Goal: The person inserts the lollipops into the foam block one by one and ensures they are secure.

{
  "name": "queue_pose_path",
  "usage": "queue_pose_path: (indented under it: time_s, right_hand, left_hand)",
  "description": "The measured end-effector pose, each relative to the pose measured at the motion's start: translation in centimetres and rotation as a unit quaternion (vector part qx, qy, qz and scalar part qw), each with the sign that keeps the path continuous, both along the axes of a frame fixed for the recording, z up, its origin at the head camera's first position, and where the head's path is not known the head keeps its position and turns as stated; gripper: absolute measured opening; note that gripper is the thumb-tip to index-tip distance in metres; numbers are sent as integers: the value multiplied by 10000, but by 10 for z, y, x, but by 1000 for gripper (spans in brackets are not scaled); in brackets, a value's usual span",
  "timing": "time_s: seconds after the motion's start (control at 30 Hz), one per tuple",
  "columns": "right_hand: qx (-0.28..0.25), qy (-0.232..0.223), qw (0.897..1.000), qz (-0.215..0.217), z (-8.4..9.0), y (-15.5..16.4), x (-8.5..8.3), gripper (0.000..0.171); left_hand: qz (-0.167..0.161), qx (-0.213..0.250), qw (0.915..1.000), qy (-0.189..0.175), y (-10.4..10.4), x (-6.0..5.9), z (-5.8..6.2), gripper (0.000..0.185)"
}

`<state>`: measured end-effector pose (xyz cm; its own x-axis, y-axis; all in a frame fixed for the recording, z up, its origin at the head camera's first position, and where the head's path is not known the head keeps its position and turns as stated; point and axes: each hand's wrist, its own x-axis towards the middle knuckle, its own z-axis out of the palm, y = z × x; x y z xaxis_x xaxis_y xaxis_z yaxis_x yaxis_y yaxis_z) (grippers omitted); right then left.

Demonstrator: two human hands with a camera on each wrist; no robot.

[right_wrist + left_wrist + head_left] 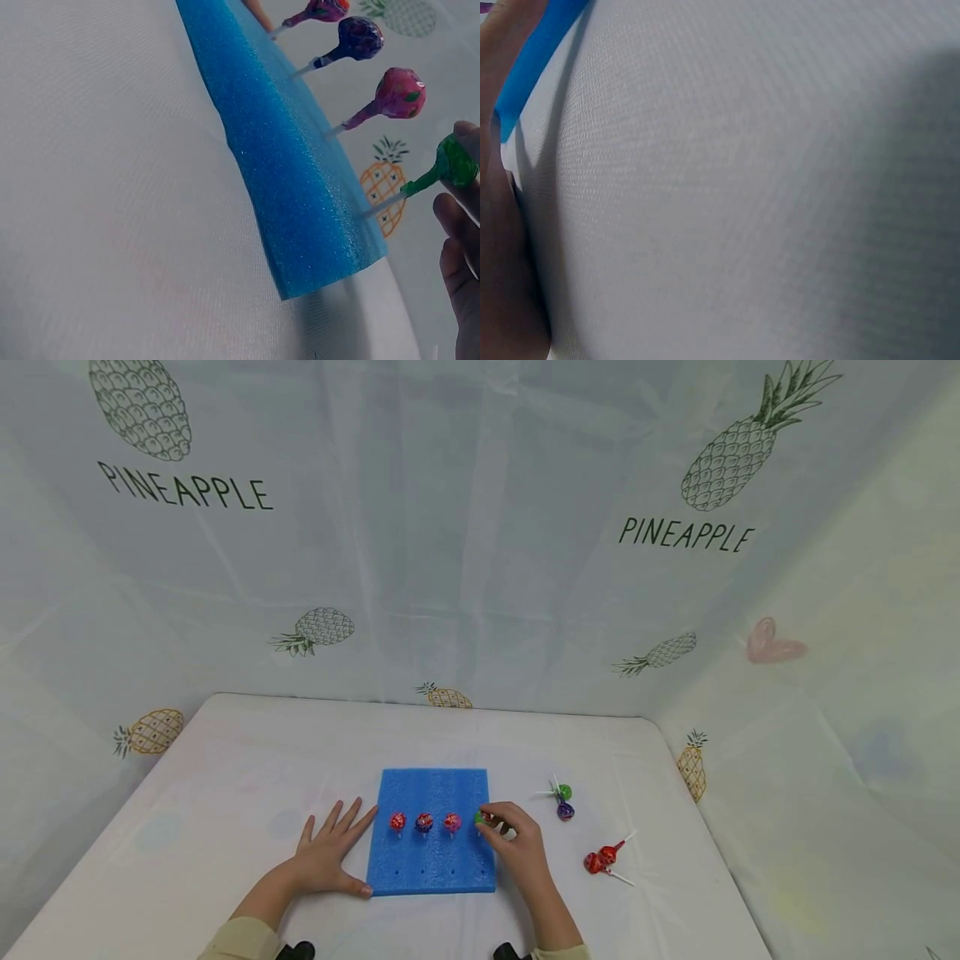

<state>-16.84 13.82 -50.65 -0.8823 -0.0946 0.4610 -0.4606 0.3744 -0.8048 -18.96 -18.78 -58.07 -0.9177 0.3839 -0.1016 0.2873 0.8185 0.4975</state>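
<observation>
Pinching green lollipop (480, 817) | right hand (517, 843) curled | left hand (330, 852) flat beside foam block (431, 860)

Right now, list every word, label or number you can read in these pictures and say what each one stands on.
"PINEAPPLE": printed on the backdrop cloth, upper left, under a pineapple drawing.
"PINEAPPLE": printed on the same cloth, upper right, under another pineapple drawing.
Lollipop wrappers: any print is too small to read.
Blue foam block: no text on it.
The wrist views show no readable text.
</observation>
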Motion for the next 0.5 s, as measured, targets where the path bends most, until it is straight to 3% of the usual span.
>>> queue_pose_path:
  time_s: [0.23,0.5]
  right_hand:
    - [-90,-167,9998,-80,-36,3,-16,23]
    - [-166,-319,9993,38,-44,6,-19,22]
  left_hand:
    - [32,50,9999,-120,1,1,6,125]
    - [-44,34,9998,-208,2,3,15,126]
